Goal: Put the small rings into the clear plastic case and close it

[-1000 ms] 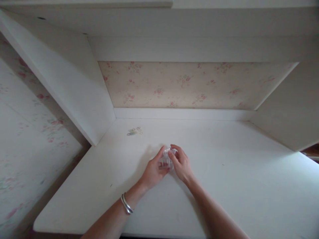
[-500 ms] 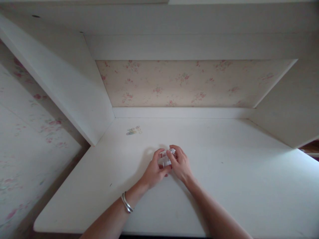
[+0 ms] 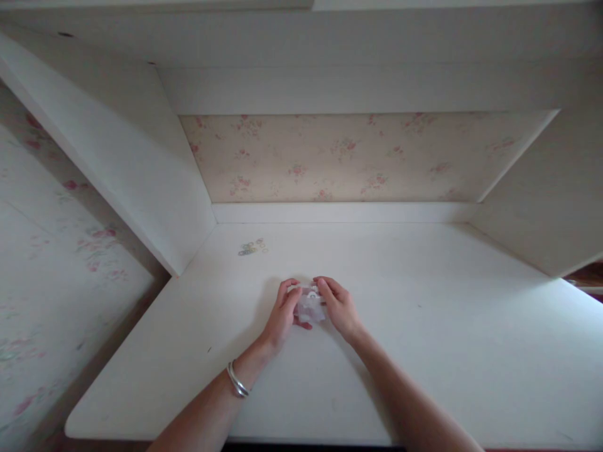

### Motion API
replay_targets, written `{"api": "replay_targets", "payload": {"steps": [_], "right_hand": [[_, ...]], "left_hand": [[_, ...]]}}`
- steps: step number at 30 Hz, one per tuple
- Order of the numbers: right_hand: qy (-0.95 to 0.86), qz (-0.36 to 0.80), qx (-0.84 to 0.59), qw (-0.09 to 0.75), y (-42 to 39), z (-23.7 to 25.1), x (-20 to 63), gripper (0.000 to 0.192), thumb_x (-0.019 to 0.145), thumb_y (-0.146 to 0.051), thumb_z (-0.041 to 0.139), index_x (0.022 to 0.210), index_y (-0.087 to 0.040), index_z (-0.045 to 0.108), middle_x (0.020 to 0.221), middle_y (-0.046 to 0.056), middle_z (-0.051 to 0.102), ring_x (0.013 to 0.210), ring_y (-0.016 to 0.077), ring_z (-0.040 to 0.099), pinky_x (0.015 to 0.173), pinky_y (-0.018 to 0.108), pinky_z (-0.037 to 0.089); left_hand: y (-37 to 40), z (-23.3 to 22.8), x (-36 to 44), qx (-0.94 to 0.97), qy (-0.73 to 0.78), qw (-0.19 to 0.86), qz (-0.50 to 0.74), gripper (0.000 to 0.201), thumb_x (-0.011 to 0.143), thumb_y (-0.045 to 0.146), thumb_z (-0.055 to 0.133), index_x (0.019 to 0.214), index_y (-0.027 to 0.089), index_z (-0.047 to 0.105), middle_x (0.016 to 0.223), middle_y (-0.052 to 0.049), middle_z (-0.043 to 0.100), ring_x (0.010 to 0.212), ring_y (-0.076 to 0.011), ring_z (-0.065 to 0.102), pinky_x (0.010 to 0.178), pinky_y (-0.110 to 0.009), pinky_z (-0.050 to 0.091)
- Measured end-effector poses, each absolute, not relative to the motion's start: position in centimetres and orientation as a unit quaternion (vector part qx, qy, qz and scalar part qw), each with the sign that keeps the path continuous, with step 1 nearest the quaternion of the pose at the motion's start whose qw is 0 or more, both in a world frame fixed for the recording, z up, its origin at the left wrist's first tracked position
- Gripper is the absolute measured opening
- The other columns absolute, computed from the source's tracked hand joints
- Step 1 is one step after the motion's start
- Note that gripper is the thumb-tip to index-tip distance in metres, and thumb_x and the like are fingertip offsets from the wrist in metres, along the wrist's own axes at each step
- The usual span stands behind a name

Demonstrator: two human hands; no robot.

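Note:
Between my hands, above the middle of the desk, is a small clear plastic bag (image 3: 311,311), slightly crumpled, with a whitish part near its top that I cannot make out. My left hand (image 3: 282,312) holds the bag's left side, its thumb in front and other fingers partly hidden behind. At the upper right edge, my right hand (image 3: 338,306) pinches the bag between thumb and fingers. A silver bracelet (image 3: 237,380) circles my left wrist.
Several small thin rings (image 3: 252,247), perhaps rubber bands, lie on the white desk (image 3: 447,351) at the back left. White side panels (image 3: 141,157) and an overhead shelf (image 3: 330,37) enclose the desk. Flowered wallpaper (image 3: 282,157) covers the back. A tiny dark sliver (image 3: 210,349) lies front left.
The bag has turned and hangs lower, showing more of its face. My left thumb has moved up along its side, and my right fingers have shifted to the upper right edge.

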State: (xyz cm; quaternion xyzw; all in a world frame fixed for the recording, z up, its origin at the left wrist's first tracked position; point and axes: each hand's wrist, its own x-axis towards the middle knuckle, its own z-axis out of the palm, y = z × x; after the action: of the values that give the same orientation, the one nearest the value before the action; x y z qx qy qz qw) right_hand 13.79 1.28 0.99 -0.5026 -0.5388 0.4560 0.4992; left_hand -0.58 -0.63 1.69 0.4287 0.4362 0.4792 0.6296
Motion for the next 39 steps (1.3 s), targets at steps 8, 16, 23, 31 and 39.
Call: {"api": "replay_targets", "payload": {"steps": [8,16,23,31,39], "right_hand": [[-0.565,0.446,-0.487,0.494,1.51,0.13,13.97,0.044,0.085,-0.055,0.043,0.099,-0.019,0.063,0.086,0.004,0.065,0.074,0.0158,0.057,0.063,0.025,0.045],[-0.580,0.428,-0.487,0.493,1.45,0.59,13.88,0.040,0.083,-0.053,0.048,0.092,-0.017,0.065,0.080,0.003,0.065,0.070,0.0154,0.057,0.063,0.025,0.043],[-0.574,0.434,-0.492,0.491,1.39,0.81,13.91,0.039,0.084,-0.051,0.048,0.092,-0.018,0.065,0.081,0.004,0.066,0.070,0.0156,0.058,0.063,0.025,0.044],[-0.571,0.428,-0.490,0.500,1.47,0.60,13.88,0.039,0.082,-0.052,0.048,0.090,-0.018,0.065,0.078,0.003,0.065,0.066,0.0148,0.056,0.060,0.025,0.044],[-0.562,0.432,-0.496,0.501,1.53,0.65,13.91,0.038,0.081,-0.052,0.051,0.091,-0.018,0.065,0.080,0.004,0.065,0.066,0.0150,0.056,0.060,0.026,0.044]], "left_hand": [[-0.45,1.84,-0.42,0.437,0.431,0.627,0.480,0.043,0.081,0.053,0.051,0.112,0.023,0.051,0.101,-0.006,0.060,0.071,-0.0161,0.062,0.045,-0.024,0.053],[-0.42,1.50,-0.53,0.410,0.420,0.641,0.495,0.041,0.081,0.051,0.052,0.110,0.023,0.051,0.098,-0.005,0.062,0.068,-0.0140,0.061,0.045,-0.021,0.051],[-0.42,1.42,-0.51,0.426,0.421,0.632,0.492,0.044,0.084,0.051,0.047,0.120,0.025,0.046,0.102,-0.007,0.062,0.071,-0.0158,0.062,0.045,-0.023,0.052],[-0.36,1.42,-0.48,0.412,0.419,0.640,0.494,0.044,0.082,0.052,0.051,0.115,0.023,0.051,0.097,-0.006,0.063,0.068,-0.0152,0.062,0.044,-0.023,0.051],[-0.35,1.33,-0.53,0.425,0.418,0.634,0.492,0.042,0.083,0.051,0.051,0.113,0.023,0.051,0.101,-0.006,0.062,0.070,-0.0159,0.061,0.046,-0.025,0.052]]}}
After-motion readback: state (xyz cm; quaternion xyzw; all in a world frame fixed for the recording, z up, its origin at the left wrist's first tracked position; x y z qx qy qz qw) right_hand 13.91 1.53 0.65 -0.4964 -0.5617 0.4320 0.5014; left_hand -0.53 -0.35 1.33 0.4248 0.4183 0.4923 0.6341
